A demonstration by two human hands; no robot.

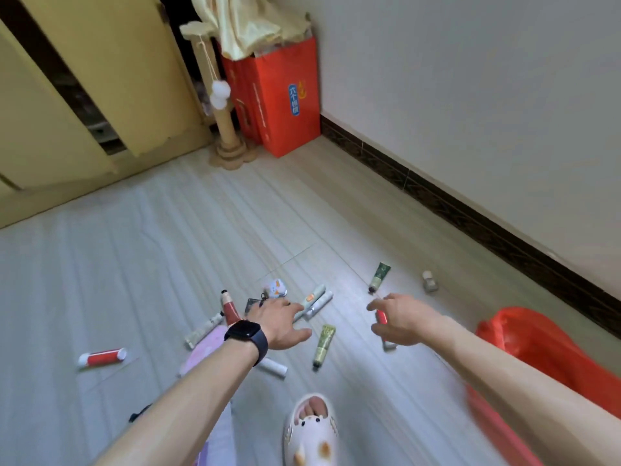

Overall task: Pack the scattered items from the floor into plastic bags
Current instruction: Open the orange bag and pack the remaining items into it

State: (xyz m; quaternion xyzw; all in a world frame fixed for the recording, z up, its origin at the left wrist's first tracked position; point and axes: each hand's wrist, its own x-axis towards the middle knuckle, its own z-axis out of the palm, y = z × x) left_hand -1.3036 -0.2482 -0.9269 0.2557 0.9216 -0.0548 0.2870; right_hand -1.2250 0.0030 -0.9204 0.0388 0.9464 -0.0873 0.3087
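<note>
Scattered tubes [324, 341]: loose on floor [336, 213] beneath left hand [282, 322], fingers spread, empty, apparently reaching to gather. Right hand [403, 319]: curled round small red tube [381, 317], red plastic bag [524, 341] lying near, likely its destination.

Right hand [400, 319] holding red tube [381, 317], left hand [284, 322] spread

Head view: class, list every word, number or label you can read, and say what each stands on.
"六个": top of the blue label on the red box; its lower characters are blurred.
Green tube and red tube in the right hand: print unreadable.
Watch: screen dark, no text.
</note>
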